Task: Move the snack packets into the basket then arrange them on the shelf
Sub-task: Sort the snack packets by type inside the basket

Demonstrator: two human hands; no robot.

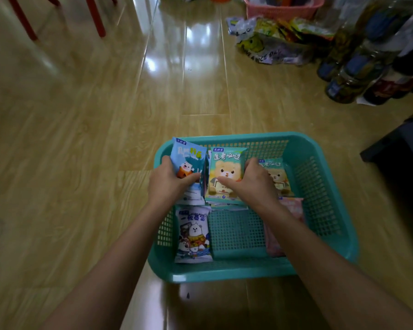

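Packets fill the far half of a teal basket [324, 177] that sits on the wooden floor [81, 139], and both of the person's arms reach down into it. The left hand [167, 184] grips a blue packet [187, 158] with a white bear on it, fingers curled over its front and thumb at its left edge. The packet leans against the basket's far left corner, its top above the rim. The right hand [253, 182] holds a yellow packet [225, 167], thumb laid across the front and fingers curled behind its right edge. This one stands nearly upright, just beside the blue one, on top of a few flatter packets I can't tell apart.

A second bear packet [278, 177] lies just right of that hand, partly hidden by it. Nearer the person, a white packet [193, 234] lies flat against the left wall, and a pink packet [293, 208] shows under the right forearm (only its edge is plain to see).

Across the floor, well apart from the basket, a heap of bags [272, 46] sits beside a pink basket [281, 9]. Bottles [358, 75] crowd the right side, and red chair legs [94, 17] stand at the far left.
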